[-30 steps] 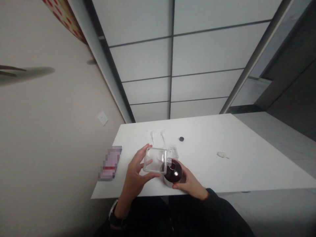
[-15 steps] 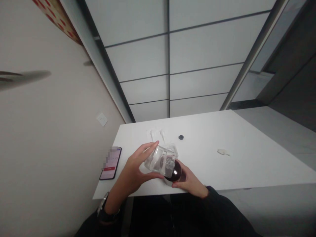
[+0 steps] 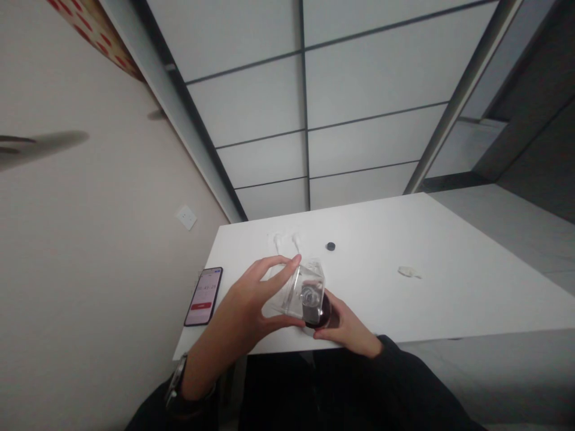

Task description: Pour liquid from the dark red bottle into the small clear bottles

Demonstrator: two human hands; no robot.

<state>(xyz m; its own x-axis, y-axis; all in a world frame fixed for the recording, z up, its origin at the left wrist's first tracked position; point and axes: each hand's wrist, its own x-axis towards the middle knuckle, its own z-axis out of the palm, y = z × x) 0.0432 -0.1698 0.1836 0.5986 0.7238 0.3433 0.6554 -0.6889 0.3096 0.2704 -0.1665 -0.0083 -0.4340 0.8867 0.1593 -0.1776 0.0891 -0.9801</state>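
My left hand [image 3: 249, 305] grips a clear square bottle [image 3: 300, 292], tipped so its neck points down over a round vessel of dark red liquid [image 3: 318, 312]. My right hand [image 3: 345, 328] wraps around that vessel from the right and steadies it on the white table [image 3: 426, 299] near the front edge. The clear bottle looks nearly empty. A wristwatch sits on my left wrist.
A phone [image 3: 203, 288] with a lit screen lies at the table's left edge. Behind the hands lie two small white pieces [image 3: 285, 240] and a black cap [image 3: 331, 246]. A crumpled white scrap [image 3: 408, 272] lies to the right. A wall runs along the left.
My left hand has tilted the clear bottle further, from lying sideways to neck down over the dark vessel. The right hand has stayed on the vessel.
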